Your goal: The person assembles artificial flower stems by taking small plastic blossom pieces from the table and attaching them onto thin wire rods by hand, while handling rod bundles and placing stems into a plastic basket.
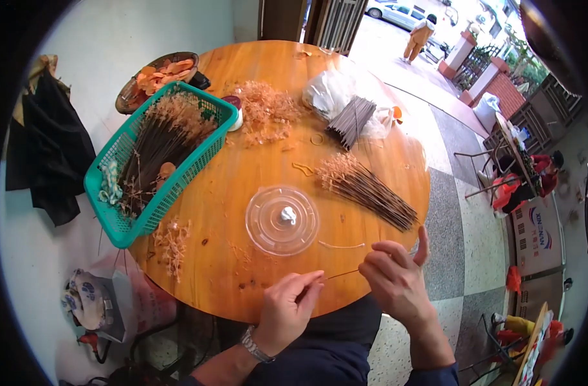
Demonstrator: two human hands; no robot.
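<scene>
Between my two hands runs a thin brown wire-like stem [343, 275], low over the table's near edge. My left hand [289, 302] pinches one end of it between thumb and fingertips. The other end meets the curled fingers of my right hand [395, 278], with one finger raised. Just beyond the stem lies a thin pale strand [341, 246]. A clear round plastic lid [268, 225] with a small white lump [287, 214] on it sits ahead of my hands. To its right rests a bundle of brown stems with peach-coloured tips [377, 196].
A green plastic basket [194, 151] full of flowered stems stands at the left. Loose peach petals [265, 109] and an orange-filled wicker basket [123, 96] lie farther back. Dark bare sticks [354, 120] lean by a white plastic bag [329, 92]. Other people sit at tables on the right.
</scene>
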